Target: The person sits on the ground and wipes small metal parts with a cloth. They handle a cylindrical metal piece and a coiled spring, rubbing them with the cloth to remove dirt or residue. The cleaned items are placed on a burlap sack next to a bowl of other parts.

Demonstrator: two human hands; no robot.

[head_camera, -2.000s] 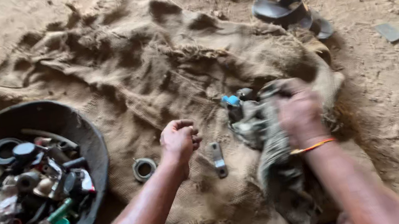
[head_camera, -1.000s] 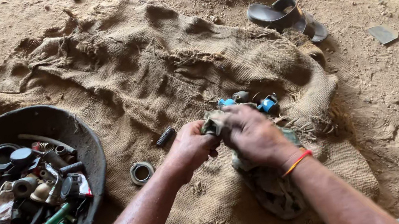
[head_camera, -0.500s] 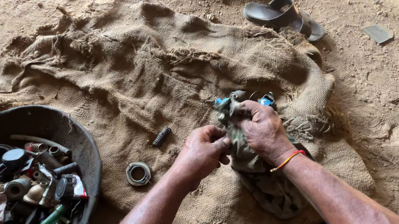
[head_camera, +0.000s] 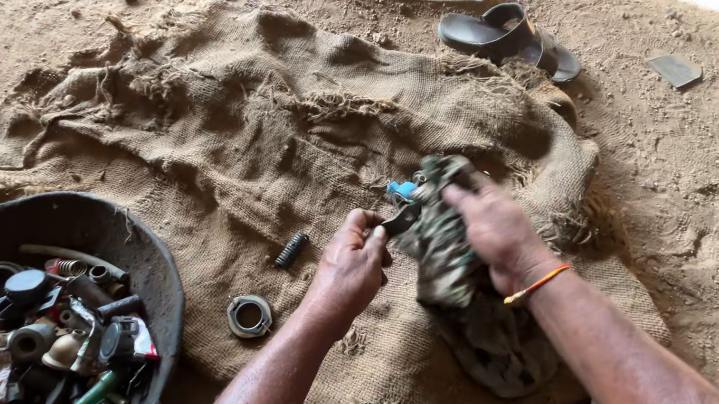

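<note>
Rag [head_camera: 440, 247] bunched in the right hand [head_camera: 499, 230], fingers curled tight around it, its tail hanging down toward the person. Left hand [head_camera: 351, 269] pinches a small metal part [head_camera: 401, 218] just left of it, pressed against the cloth. Ring [head_camera: 249, 315] and spring [head_camera: 291, 249] lie further left on the burlap sack [head_camera: 207, 149], basin [head_camera: 147, 255] beyond.

Burlap sack [head_camera: 293, 145] on dirt floor [head_camera: 711, 175]

No packages, labels, signs or screens show anywhere in the head view.
</note>
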